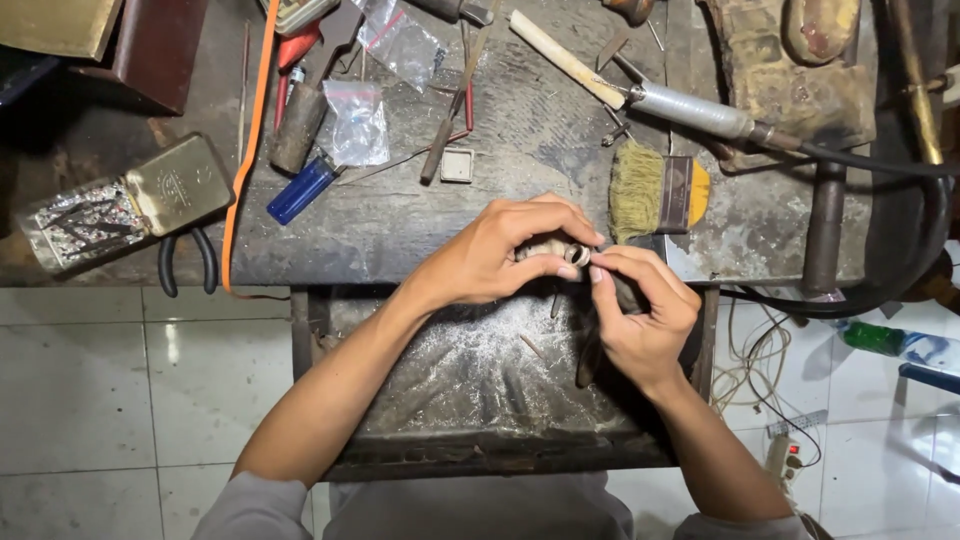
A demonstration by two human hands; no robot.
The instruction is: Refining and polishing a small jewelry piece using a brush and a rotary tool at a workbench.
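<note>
Scarred dark workbench [520, 150]: a blue lighter [300, 188] near its left edge, a bristle brush [658, 192] at the front edge, a small white tray [457, 165] mid-bench.

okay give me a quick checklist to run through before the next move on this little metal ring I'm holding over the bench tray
1. Small silver metal ring pinched between both hands: ok.
2. Left hand braced at the worn wooden bench edge: ok.
3. Right hand fingertips on the ring: ok.
4. Dark dust-speckled catch tray under the hands: ok.
5. Straw-bristle brush with yellow band close by: ok.
6. Ring surface condition: cannot tell, too small.
</note>
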